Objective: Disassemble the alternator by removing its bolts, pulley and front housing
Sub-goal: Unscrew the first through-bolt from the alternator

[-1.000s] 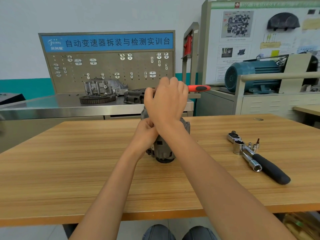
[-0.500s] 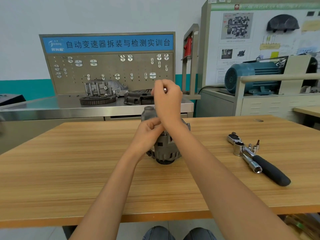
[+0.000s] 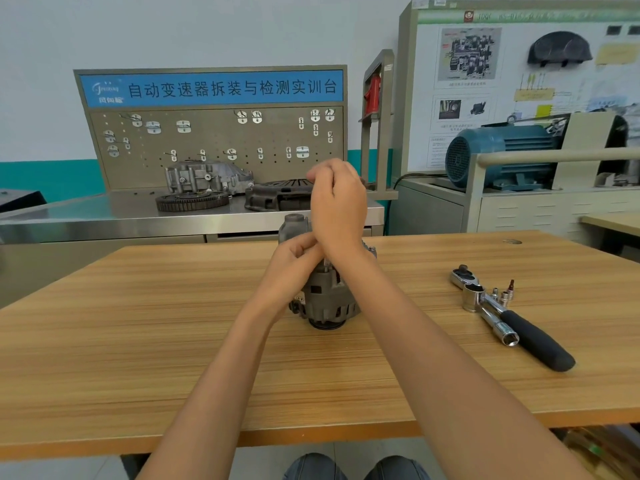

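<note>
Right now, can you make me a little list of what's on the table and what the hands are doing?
table: wooden table
main part: grey alternator, standing on end near the table's middle
left hand: left hand curled against the alternator's side
right hand: right hand raised above the alternator, fingers curled; what it holds is hidden
tools: ratchet wrench with a black handle lying to the right, untouched
small bits: sockets and bits beside the wrench head
behind: metal bench with a gear ring
</note>
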### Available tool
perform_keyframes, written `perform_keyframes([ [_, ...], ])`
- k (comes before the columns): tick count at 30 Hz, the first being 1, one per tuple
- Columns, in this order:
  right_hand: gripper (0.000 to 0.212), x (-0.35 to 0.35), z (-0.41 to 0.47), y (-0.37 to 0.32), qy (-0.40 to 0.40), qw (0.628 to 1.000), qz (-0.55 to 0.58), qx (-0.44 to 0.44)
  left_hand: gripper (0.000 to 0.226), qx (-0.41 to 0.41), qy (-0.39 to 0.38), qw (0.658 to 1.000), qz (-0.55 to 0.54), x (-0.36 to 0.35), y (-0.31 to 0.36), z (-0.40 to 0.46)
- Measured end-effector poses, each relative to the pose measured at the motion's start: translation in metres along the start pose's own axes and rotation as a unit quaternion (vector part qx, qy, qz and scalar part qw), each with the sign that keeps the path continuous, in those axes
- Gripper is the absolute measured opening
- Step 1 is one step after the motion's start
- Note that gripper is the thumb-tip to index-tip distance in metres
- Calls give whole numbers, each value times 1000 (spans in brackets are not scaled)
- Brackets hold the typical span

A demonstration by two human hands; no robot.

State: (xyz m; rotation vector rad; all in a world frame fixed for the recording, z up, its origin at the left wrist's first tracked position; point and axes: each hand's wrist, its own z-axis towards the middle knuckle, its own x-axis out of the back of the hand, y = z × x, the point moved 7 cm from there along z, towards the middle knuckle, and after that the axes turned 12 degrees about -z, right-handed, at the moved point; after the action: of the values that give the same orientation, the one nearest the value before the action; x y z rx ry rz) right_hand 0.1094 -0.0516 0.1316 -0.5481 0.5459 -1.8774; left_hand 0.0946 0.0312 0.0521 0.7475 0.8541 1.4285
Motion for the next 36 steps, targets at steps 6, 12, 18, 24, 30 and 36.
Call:
perform_keyframes([
  [6,33,-4,8,18,-100,970,183,-126,26,-11,-18,1000,-16,-3,2,-1],
  [12,28,8,5,10,-19,998,-56,-5,19,-15,28,999,-13,-1,-1,2],
  [18,25,-7,1,-14,-53,991,-95,78,35,-12,52,999,-11,6,0,0],
  [24,31,-10,4,-6,-80,994,71,-7,22,17,-15,1000,-21,5,-1,0],
  [30,35,-20,6,0,-220,898,366,-108,11,27,-6,1000,-4,7,0,3],
  [36,34,-18,5,1,-158,927,316,-126,9,36,8,999,11,8,3,4],
])
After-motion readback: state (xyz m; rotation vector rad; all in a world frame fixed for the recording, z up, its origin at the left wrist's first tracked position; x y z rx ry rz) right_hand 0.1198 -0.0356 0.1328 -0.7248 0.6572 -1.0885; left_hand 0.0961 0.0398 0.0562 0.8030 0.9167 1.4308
